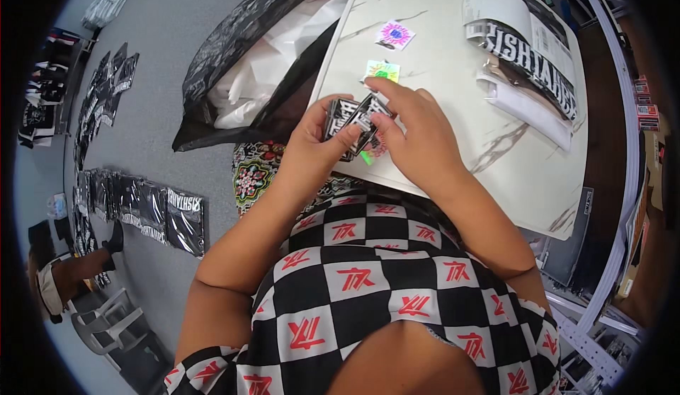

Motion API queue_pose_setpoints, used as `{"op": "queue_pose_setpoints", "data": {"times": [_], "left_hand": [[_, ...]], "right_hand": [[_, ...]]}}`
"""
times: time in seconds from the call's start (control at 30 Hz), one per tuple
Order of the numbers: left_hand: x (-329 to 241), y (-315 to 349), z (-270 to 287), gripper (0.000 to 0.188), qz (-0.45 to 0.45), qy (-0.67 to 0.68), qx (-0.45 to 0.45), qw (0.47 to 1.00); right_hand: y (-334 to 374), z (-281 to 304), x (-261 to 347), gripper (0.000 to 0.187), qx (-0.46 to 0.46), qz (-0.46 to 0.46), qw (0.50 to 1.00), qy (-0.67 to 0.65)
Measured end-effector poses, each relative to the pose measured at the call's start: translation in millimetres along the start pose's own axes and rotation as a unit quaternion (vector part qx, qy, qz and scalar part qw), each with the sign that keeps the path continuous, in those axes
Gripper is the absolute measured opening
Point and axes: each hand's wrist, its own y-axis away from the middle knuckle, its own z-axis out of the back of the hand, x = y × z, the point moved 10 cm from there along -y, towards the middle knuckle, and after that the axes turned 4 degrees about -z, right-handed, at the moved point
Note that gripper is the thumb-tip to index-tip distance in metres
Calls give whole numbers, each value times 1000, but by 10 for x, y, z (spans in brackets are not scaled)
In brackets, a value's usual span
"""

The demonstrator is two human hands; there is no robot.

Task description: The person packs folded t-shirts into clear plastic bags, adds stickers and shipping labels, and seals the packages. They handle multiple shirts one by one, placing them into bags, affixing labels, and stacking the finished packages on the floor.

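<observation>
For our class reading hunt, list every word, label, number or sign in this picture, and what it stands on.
I'll leave the wording uncopied.
Held dark cards: bold white lettering.
Clear-wrapped package on the table: big white lettering on black; its fine print is too small to read.
Bagged black packages on the floor: white lettering.
Checkered shirt: repeated red signs.
Red-and-white boxes at right: too small to read.

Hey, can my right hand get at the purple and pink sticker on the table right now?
Probably yes: the purple and pink sticker lies in the open on the white table, beyond the right hand. That hand holds black-and-white cards, though, so it may need freeing first.
</observation>
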Motion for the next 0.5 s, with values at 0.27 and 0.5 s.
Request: {"op": "queue_pose_setpoints", "data": {"times": [0.27, 0.5], "left_hand": [[-184, -86, 350, 37, 6, 62, -18, 998], [-289, -396, 81, 41, -116, -72, 32, 990]], "right_hand": [[-45, -101, -200, 42, -11, -23, 995, 100], [-404, -259, -204, 31, 69, -113, 981, -139]]}}
